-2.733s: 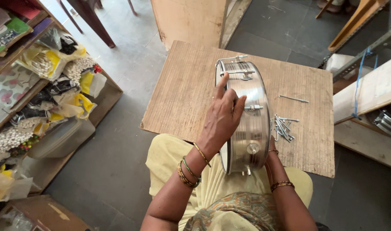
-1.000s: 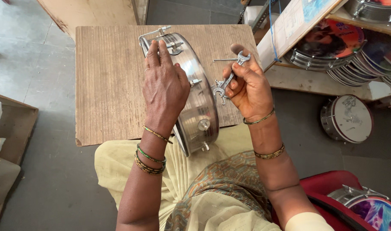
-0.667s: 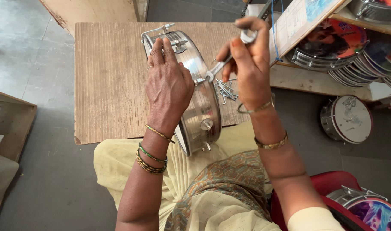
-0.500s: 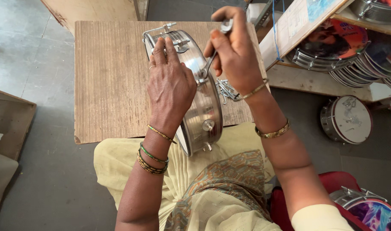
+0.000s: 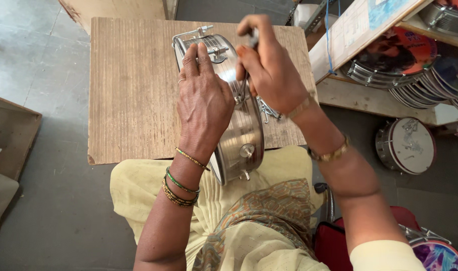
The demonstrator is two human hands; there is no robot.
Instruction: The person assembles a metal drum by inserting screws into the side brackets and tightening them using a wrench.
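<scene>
A shiny metal drum shell [image 5: 241,135] stands on its edge on a wooden board [image 5: 133,85] across my lap. My left hand [image 5: 204,103] lies flat over the shell's top rim and steadies it, fingers pointing away from me. My right hand [image 5: 269,65] is closed around a thin metal tool [image 5: 245,83] whose tip touches a lug on the shell's right side. A small pile of metal hooks and bolts [image 5: 268,109] lies on the board, partly hidden under my right wrist.
At the right a wooden shelf [image 5: 354,35] holds stacked drum frames [image 5: 429,80]. A small finished drum [image 5: 407,145] lies on the floor, another [image 5: 439,253] at the bottom right. A wooden tray edge [image 5: 13,130] is at the left.
My right hand took a tool from the board, rose with it and swung left onto the shell's right side. My left hand stayed on the rim. The camera view shifted left earlier.
</scene>
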